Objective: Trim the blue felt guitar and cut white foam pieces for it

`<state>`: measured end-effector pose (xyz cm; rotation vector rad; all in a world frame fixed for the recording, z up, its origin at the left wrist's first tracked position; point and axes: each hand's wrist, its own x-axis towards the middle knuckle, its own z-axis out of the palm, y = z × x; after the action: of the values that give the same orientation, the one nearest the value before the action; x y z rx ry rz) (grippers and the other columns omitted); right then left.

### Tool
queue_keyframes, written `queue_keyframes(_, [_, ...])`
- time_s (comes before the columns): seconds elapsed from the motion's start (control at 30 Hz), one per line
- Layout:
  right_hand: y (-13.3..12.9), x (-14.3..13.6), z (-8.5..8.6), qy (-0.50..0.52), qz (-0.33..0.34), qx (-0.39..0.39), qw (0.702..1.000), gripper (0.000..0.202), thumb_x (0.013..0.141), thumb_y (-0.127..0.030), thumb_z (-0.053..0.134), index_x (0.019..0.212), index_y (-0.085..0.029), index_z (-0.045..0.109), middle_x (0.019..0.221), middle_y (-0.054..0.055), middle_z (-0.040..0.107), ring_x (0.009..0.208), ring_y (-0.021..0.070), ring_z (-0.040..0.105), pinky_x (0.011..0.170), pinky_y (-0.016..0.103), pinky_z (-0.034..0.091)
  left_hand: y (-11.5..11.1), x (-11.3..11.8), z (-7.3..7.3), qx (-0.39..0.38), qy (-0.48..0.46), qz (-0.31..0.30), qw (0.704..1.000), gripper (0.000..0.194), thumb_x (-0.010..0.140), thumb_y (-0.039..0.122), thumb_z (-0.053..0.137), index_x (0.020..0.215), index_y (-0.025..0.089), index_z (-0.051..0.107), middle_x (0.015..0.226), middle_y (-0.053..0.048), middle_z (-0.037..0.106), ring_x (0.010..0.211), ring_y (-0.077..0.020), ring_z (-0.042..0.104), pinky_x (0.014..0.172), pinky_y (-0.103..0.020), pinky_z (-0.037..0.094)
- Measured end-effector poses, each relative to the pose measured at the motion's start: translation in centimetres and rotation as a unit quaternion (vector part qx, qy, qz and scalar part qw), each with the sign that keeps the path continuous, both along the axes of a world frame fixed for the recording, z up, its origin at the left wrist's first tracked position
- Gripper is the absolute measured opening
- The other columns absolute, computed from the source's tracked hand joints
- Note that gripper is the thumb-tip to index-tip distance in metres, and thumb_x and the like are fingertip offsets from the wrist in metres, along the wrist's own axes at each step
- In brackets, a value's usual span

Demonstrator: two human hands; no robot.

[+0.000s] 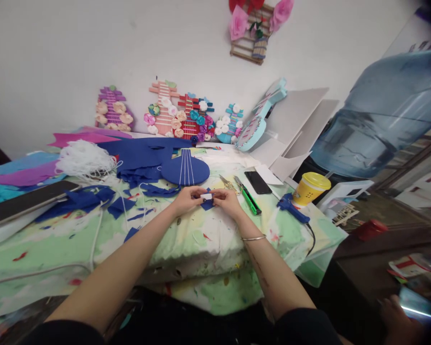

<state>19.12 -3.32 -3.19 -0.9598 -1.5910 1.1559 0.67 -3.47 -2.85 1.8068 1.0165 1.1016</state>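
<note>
Nearest, the person's 2 bare forearms reach over the paint-stained counter (179, 239), bringing the left hand (187, 200) and the right hand (230, 203) together. The fingers of both are curled almost closed, pinching a small white piece (206, 196) from its 2 sides, over a blue scrap (207, 206); whether they grip the scrap too, it is impossible to tell. Good handling here probably means equal, light pressure from each side, thumbs level, so that the piece stays square and the scrap does not crease. Just beyond the right hand lie scissors (227, 182) and a green cutter (250, 200), which call for care if that wrist swings outward. Farther right, a blue glue gun (293, 208) rests beside a yellow cup (311, 189). Past the hands sits a blue round body (170, 171) with white strings; at the back, a pale blue instrument (251, 132) leans near the wall.
</note>
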Motion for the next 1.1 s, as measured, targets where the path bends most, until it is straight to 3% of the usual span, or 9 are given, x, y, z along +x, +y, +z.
queue_keyframes(0.2, [-0.1, -0.2, -0.1, -0.02, -0.043, 0.011, 0.999, 0.037, 0.056, -0.013, 0.055, 0.09, -0.016, 0.067, 0.068, 0.0, 0.067, 0.051, 0.0123, 0.059, 0.054, 0.026, 0.051, 0.4, -0.1, -0.8, -0.027, -0.019, 0.004, 0.999, 0.031, 0.065, 0.023, 0.064, 0.093, 0.009, 0.066, 0.088, -0.01, 0.07, 0.075, -0.0192, 0.066, 0.069, -0.031, 0.052])
queue_keyframes(0.37, [-0.4, 1.3, 0.8, -0.022, -0.208, 0.061, 0.976, 0.036, 0.067, -0.019, 0.048, 0.1, -0.016, 0.062, 0.088, 0.007, 0.066, 0.07, 0.0167, 0.06, 0.071, 0.034, 0.05, 0.4, -0.1, -0.9, -0.056, -0.028, 0.006, 0.998, 0.027, 0.068, 0.024, 0.061, 0.091, 0.01, 0.066, 0.084, -0.009, 0.071, 0.074, -0.0183, 0.066, 0.065, -0.03, 0.053])
queue_keyframes(0.43, [-0.9, 2.5, 1.4, -0.051, -0.321, 0.095, 0.941, 0.036, 0.072, -0.02, 0.044, 0.105, -0.015, 0.059, 0.098, 0.009, 0.064, 0.086, 0.0198, 0.058, 0.084, 0.038, 0.044, 0.3, -0.1, -0.7, -0.056, -0.023, 0.01, 0.998, 0.026, 0.068, 0.023, 0.061, 0.091, 0.011, 0.067, 0.084, -0.008, 0.071, 0.073, -0.0182, 0.066, 0.065, -0.03, 0.053])
queue_keyframes(0.5, [-1.6, 3.8, 2.0, -0.151, -0.466, 0.12, 0.863, 0.035, 0.075, -0.019, 0.042, 0.105, -0.014, 0.058, 0.099, 0.011, 0.063, 0.096, 0.024, 0.053, 0.091, 0.042, 0.037, 0.1, -0.1, -0.5, -0.045, -0.008, 0.015, 0.999, 0.026, 0.069, 0.024, 0.06, 0.091, 0.011, 0.067, 0.084, -0.009, 0.071, 0.072, -0.0183, 0.066, 0.064, -0.029, 0.053])
queue_keyframes(0.57, [-2.2, 4.9, 2.3, -0.274, -0.534, 0.083, 0.795, 0.035, 0.075, -0.023, 0.047, 0.107, -0.014, 0.059, 0.101, 0.015, 0.062, 0.103, 0.0299, 0.049, 0.088, 0.046, 0.035, -0.1, -0.1, -0.2, -0.018, 0.02, 0.026, 0.999, 0.025, 0.07, 0.025, 0.059, 0.089, 0.011, 0.069, 0.085, -0.009, 0.072, 0.073, -0.0189, 0.066, 0.065, -0.029, 0.052])
queue_keyframes(0.63, [-2.6, 5.6, 2.2, -0.361, -0.526, 0.03, 0.77, 0.037, 0.075, -0.028, 0.052, 0.108, -0.013, 0.059, 0.104, 0.019, 0.059, 0.104, 0.0339, 0.048, 0.083, 0.047, 0.037, -0.3, 0.0, 0.2, 0.017, 0.055, 0.039, 0.998, 0.024, 0.07, 0.025, 0.059, 0.086, 0.012, 0.07, 0.086, -0.008, 0.072, 0.076, -0.0194, 0.065, 0.069, -0.03, 0.052])
queue_keyframes(0.7, [-2.8, 6.1, 1.8, -0.401, -0.496, 0.003, 0.77, 0.034, 0.074, -0.03, 0.055, 0.102, -0.011, 0.062, 0.1, 0.021, 0.06, 0.098, 0.034, 0.052, 0.078, 0.045, 0.039, -0.6, 0.0, 0.5, 0.048, 0.086, 0.05, 0.994, 0.023, 0.07, 0.024, 0.058, 0.085, 0.013, 0.071, 0.086, -0.008, 0.072, 0.078, -0.0195, 0.065, 0.071, -0.03, 0.051])
queue_keyframes(0.87, [-2.8, 6.3, 0.9, -0.429, -0.458, 0.007, 0.779, 0.02, 0.074, -0.024, 0.058, 0.085, -0.01, 0.066, 0.093, 0.022, 0.06, 0.093, 0.032, 0.057, 0.075, 0.041, 0.041, -0.9, 0.1, 0.7, 0.084, 0.14, 0.06, 0.985, 0.022, 0.07, 0.021, 0.056, 0.084, 0.015, 0.072, 0.085, -0.006, 0.073, 0.077, -0.0188, 0.065, 0.068, -0.027, 0.049])
queue_keyframes(1.1, [-3.1, 6.2, 1.2, -0.411, -0.481, 0.029, 0.774, 0.022, 0.081, -0.021, 0.048, 0.093, -0.007, 0.061, 0.1, 0.024, 0.054, 0.1, 0.0348, 0.052, 0.079, 0.042, 0.04, -0.6, 0.0, 0.2, 0.104, 0.157, 0.06, 0.98, 0.028, 0.066, 0.017, 0.056, 0.089, 0.015, 0.072, 0.087, -0.005, 0.072, 0.073, -0.0172, 0.064, 0.066, -0.026, 0.048])
